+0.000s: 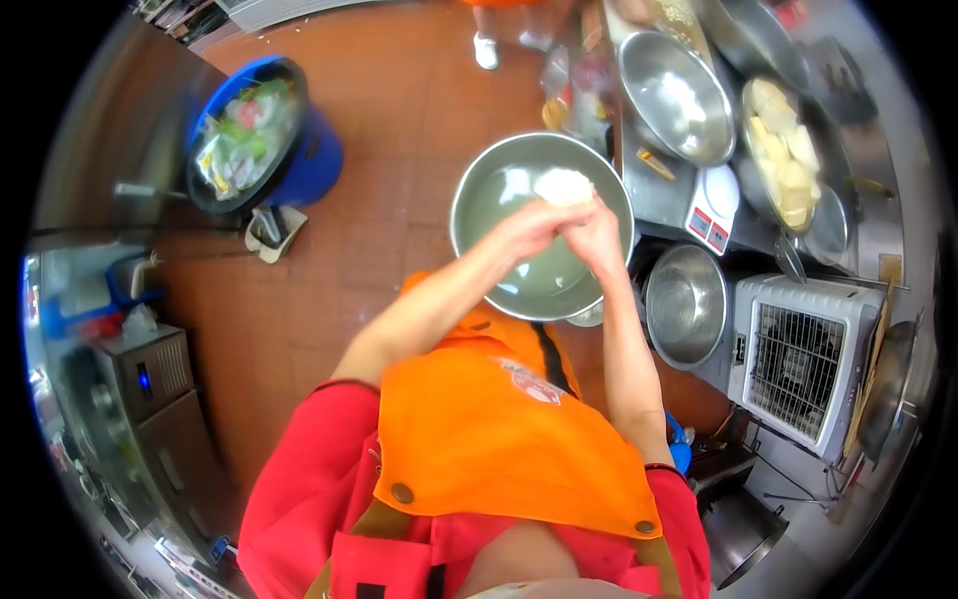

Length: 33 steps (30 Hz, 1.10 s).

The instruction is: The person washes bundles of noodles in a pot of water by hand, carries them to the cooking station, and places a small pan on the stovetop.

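Observation:
My left hand [540, 226] and my right hand [596, 236] come together over a large round metal pot [466, 190]. Both are closed around a whitish lump [564, 187], perhaps wet and soft; its exact kind cannot be made out. Greyish-green, shiny liquid [544, 285] fills the pot's lower part beneath my hands. The lump sticks out beyond my fingers on the far side, and the fingers partly hide it.
Right of the pot, a counter carries a steel bowl [679, 97], a kitchen scale [713, 208] and a basin of pale yellow pieces [782, 150]. Below are a metal strainer [687, 302] and an air cooler [798, 359]. A blue bin [317, 160] stands left; another person's shoe [485, 52] shows ahead.

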Available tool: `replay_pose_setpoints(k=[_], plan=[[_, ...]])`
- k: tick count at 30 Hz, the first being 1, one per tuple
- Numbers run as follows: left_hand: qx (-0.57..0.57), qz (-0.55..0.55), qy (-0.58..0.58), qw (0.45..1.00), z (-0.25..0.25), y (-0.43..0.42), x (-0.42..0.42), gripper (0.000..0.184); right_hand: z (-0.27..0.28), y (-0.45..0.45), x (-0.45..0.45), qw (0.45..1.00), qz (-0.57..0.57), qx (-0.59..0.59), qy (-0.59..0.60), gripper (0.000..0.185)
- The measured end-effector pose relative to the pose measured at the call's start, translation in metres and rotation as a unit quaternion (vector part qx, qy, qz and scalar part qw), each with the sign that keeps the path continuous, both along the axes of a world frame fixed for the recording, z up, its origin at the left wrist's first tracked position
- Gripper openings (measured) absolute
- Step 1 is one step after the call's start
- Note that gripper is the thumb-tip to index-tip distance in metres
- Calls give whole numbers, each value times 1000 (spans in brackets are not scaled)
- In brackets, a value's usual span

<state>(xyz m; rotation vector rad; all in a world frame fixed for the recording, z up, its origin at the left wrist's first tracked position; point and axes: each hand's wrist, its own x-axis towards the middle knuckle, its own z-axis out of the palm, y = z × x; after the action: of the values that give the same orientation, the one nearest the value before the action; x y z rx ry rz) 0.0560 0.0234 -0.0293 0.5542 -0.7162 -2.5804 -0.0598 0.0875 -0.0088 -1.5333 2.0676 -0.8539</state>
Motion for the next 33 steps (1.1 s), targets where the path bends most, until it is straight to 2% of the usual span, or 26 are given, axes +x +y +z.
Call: replay_pose_setpoints(k=[2, 3, 4, 6, 7, 8, 10, 14, 16, 19, 22, 23, 25, 26, 28, 30, 33], plan=[[-98, -43, -9, 994, -4, -8, 4, 60, 2, 8, -13, 988, -65, 38, -138, 42], [-184, -72, -16, 980, -10, -13, 5, 74, 2, 15, -20, 972, -98, 56, -208, 39], [-275, -110, -111, 949, -18, -18, 10, 73, -1, 23, -27, 954, -118, 60, -268, 29], [-438, -179, -292, 831, -43, -25, 19, 71, -3, 36, -37, 877, -199, 46, -436, 21], [-557, -184, -324, 742, -66, -22, 18, 67, -12, 43, -45, 866, -215, 44, -449, 20], [-612, -224, -360, 668, -88, -19, 14, 63, -20, 49, -51, 859, -236, 32, -453, 17], [-695, -297, -421, 502, -113, -4, 2, 56, -25, 56, -64, 855, -199, 34, -477, 13], [-758, -339, -411, 376, -185, 20, -26, 45, -46, 57, -90, 854, -139, 93, -492, 9], [-760, -392, -418, 308, -217, 31, -42, 40, -61, 54, -97, 812, -147, 112, -554, 10], [-729, -359, -490, 316, -221, 45, -45, 38, -71, 56, -108, 687, -186, 186, -678, 8], [-650, -539, -425, 327, -179, 38, -47, 33, -88, 62, -113, 485, -204, 172, -833, 6], [-641, -490, -445, 387, -174, 36, -42, 30, -90, 62, -115, 456, -193, 176, -851, 6], [-617, -386, -473, 497, -156, 34, -27, 25, -95, 58, -119, 476, -169, 182, -844, 6], [-556, -375, -475, 569, -144, 30, -21, 24, -96, 57, -120, 486, -159, 184, -840, 6], [-425, -335, -463, 702, -95, 15, -19, 23, -81, 51, -121, 545, -160, 184, -802, 8], [-414, -322, -457, 718, -65, 9, -12, 26, -70, 38, -119, 604, -156, 197, -756, 11], [-404, -282, -455, 742, -7, 14, -9, 29, -55, 21, -104, 674, -62, 203, -708, 21]])
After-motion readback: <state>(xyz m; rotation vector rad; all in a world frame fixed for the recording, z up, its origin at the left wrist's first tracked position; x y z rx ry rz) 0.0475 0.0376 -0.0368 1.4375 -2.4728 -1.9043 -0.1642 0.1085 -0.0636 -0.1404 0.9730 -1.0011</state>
